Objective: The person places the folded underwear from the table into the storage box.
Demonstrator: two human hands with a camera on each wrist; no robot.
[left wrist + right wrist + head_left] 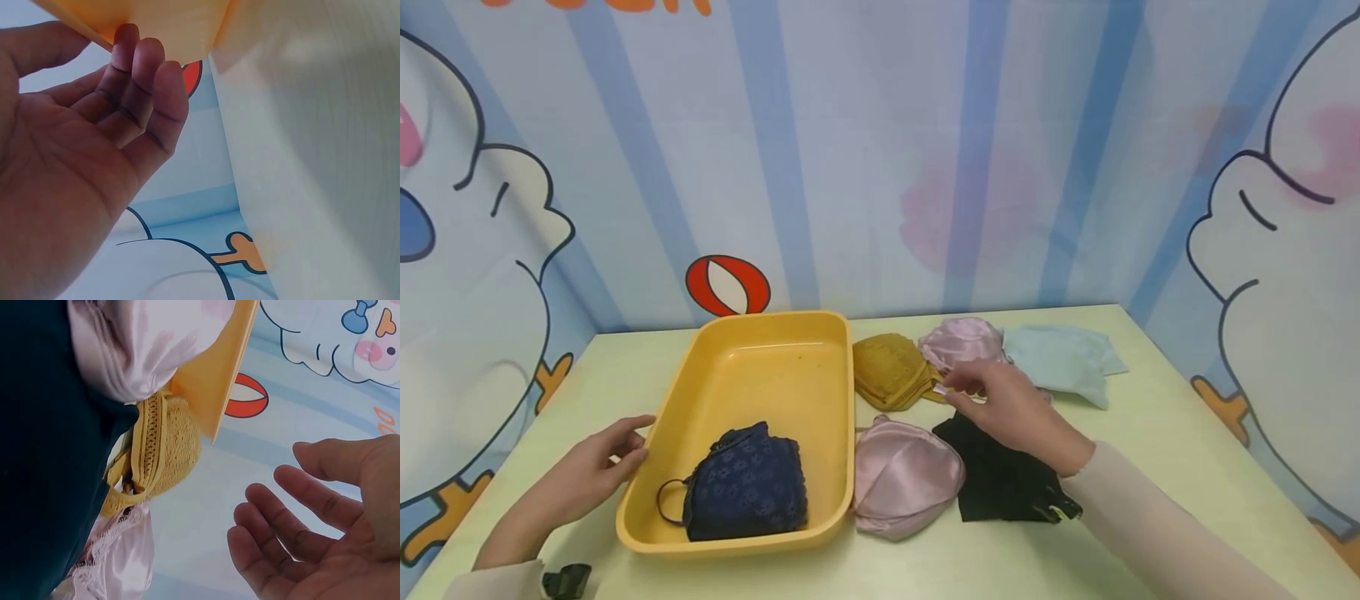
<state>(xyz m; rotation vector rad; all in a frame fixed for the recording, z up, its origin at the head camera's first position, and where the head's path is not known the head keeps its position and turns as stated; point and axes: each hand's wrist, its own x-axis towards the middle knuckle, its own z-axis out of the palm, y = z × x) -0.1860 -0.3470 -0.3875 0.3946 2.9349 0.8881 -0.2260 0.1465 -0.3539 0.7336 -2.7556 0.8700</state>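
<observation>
My left hand (pixel 583 467) touches the left side of the yellow tray (pixel 737 546) with loosely bent fingers. In the left wrist view its fingertips (pixel 167 81) lie against the tray's outer wall. A folded navy floral bra (pixel 748 483) lies in the tray's near end, one strap looped out leftward. My right hand (pixel 1007 408) hovers above a black garment (pixel 1007 479), fingers spread and loosely bent, holding nothing in the right wrist view. Just beyond its fingertips is a mustard bra (pixel 887 367); a small white tag (pixel 940 388) shows beside them.
A folded pink satin bra (pixel 906 479) lies right of the tray. Behind my right hand are another pink satin bra (pixel 962 340) and a pale mint garment (pixel 1060 358). A printed cartoon backdrop (pixel 880 167) rises at the table's back edge.
</observation>
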